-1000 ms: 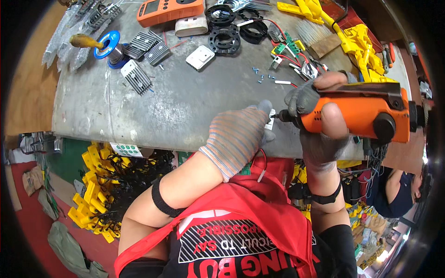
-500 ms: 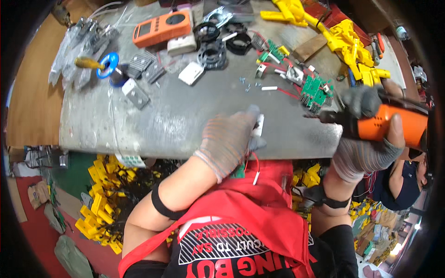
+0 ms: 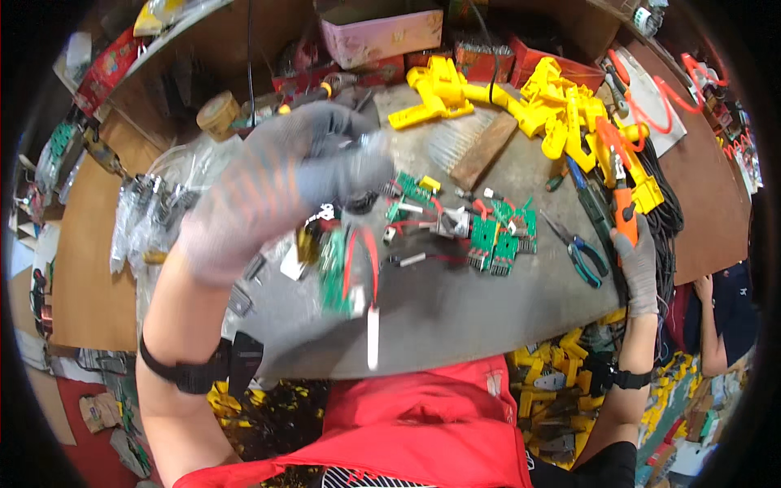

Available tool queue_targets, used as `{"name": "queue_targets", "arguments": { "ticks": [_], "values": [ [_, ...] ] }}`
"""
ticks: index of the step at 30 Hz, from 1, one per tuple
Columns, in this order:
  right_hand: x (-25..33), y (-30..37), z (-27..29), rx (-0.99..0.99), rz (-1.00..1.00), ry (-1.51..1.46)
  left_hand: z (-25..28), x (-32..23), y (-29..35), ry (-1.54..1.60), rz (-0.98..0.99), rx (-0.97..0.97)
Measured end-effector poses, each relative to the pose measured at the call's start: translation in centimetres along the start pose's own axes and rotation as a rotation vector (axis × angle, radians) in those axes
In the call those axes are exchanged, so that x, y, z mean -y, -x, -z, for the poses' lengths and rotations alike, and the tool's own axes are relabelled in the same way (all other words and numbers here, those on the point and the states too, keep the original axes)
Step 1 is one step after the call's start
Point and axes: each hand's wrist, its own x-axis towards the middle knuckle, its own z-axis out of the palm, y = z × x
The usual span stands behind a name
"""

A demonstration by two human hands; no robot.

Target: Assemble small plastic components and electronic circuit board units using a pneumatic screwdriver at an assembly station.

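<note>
My left hand, in a striped grey glove, is raised over the left of the bench and blurred by motion. Its fingers are closed on a green circuit board, which hangs below with red wires and a white sleeve. My gloved right hand is at the bench's right side, its fingers closed around an orange-handled tool with a metal front part. More green circuit boards with red wires lie mid-bench. Between them and my right hand rest blue-handled pliers.
Yellow plastic housings are piled at the back right beside a wooden block. Black cables and a coiled red hose are at the right. A pink box stands at the back. Clear-bagged parts lie left. Another person is far right.
My left hand has risen up and left with the circuit board. My right hand has moved forward; the orange tool is now upright among the yellow housings and cables. The view has tilted up.
</note>
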Motion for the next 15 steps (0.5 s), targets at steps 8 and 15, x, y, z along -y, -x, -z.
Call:
{"name": "queue_targets", "arguments": {
  "ticks": [8,15],
  "values": [
    [1.3,-2.2,-0.9,0.003,0.19,0.215,-0.2,5.8,-8.3,-0.369,-0.246,-0.267],
    [-7.6,-8.0,4.9,-0.026,0.439,0.399,15.3,-0.5,0.9,-1.058,-0.202,-0.343]
  ]
}}
